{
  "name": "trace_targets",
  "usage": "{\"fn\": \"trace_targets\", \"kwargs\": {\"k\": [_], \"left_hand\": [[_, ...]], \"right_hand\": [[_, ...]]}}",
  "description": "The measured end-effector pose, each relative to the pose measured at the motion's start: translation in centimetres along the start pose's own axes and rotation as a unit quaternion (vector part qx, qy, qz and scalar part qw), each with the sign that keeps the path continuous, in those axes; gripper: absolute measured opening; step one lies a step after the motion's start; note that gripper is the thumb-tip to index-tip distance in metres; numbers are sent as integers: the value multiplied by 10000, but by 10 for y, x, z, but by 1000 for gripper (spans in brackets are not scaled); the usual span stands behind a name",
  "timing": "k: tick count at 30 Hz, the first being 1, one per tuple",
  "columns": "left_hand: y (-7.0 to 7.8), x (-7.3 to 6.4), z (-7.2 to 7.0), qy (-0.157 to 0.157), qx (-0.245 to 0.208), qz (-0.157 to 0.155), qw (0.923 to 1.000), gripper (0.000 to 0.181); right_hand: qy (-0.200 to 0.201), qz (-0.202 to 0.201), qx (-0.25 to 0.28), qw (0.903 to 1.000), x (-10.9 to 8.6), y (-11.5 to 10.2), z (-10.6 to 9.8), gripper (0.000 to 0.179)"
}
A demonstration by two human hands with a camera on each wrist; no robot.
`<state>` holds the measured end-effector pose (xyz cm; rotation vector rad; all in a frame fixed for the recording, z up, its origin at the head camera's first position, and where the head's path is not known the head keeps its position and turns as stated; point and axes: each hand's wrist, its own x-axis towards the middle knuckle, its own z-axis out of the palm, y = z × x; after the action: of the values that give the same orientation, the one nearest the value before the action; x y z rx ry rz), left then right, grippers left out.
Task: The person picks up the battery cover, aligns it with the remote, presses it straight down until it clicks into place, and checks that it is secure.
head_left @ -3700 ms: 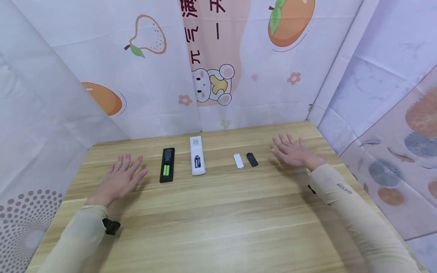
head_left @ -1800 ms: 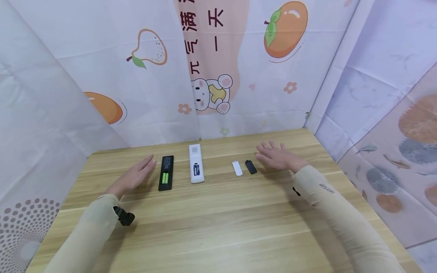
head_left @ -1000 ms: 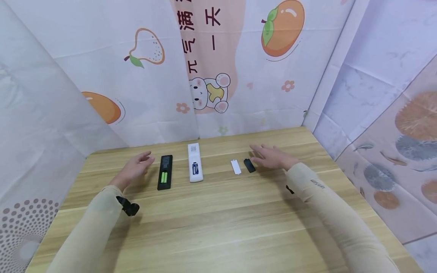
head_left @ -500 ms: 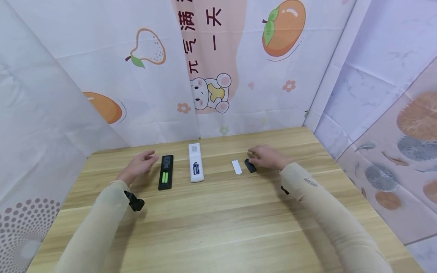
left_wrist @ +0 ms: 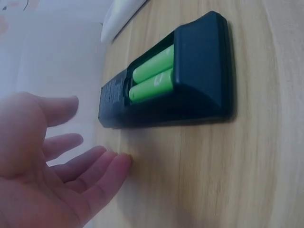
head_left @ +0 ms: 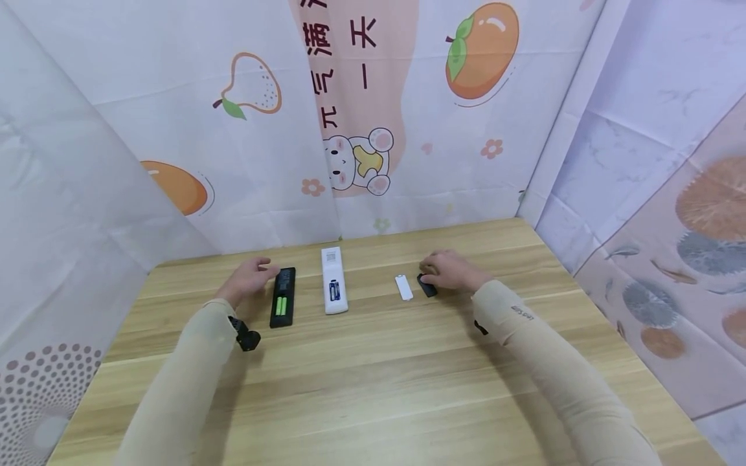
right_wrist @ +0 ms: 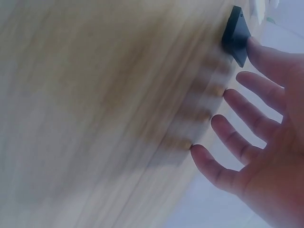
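Observation:
A black remote control (head_left: 282,298) lies back side up, its battery bay holding green batteries (left_wrist: 154,76). My left hand (head_left: 250,278) is at its far left end, thumb and fingers parted around nothing in the left wrist view. To its right lies a white remote control (head_left: 334,281), back up, with blue batteries (head_left: 334,290) in its bay. My right hand (head_left: 451,270) is over the small black battery cover (head_left: 428,286). In the right wrist view the thumb tip is right at the edge of the cover, while the loosely bent fingers stand apart, their tips down at the table.
A small white battery cover (head_left: 403,287) lies just left of the black one. The wooden table (head_left: 373,388) ends at the back against a printed curtain (head_left: 256,175). Another curtain (head_left: 653,272) hangs along the right side.
The left hand has moved right to the black remote control. The right hand has moved left to the black battery cover, its fingers bending from a flat spread. Remote controls and covers stay put.

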<state>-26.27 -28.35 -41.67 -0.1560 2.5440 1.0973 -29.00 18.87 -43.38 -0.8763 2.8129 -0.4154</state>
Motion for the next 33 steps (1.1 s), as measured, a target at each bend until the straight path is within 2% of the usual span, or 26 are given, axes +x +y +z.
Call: {"fn": "trace_targets", "kwargs": {"k": [5,11,17,22,27,33], "left_hand": [[5,6,5,-19,-192,-1,9998,65],[8,11,11,-77,-373,-15,9993,69],[14,10,13,-50,-50,-49,10000,75],[18,13,18,48,328,-41,9994,71],[19,16,23,54,236,-284,9993,63],[26,13,16,112,255,-506,9983,61]], "right_hand": [[-23,-11,54,10000,1,-1,-1,38],[-107,-74,232,9996,4,-3,-3,38],[-373,21,480,9981,7,-11,-8,24],[-531,259,670,9960,10,-9,-6,19],[-543,499,829,9938,9,-9,-5,16],[-492,480,680,9953,12,-13,-6,13]]}}
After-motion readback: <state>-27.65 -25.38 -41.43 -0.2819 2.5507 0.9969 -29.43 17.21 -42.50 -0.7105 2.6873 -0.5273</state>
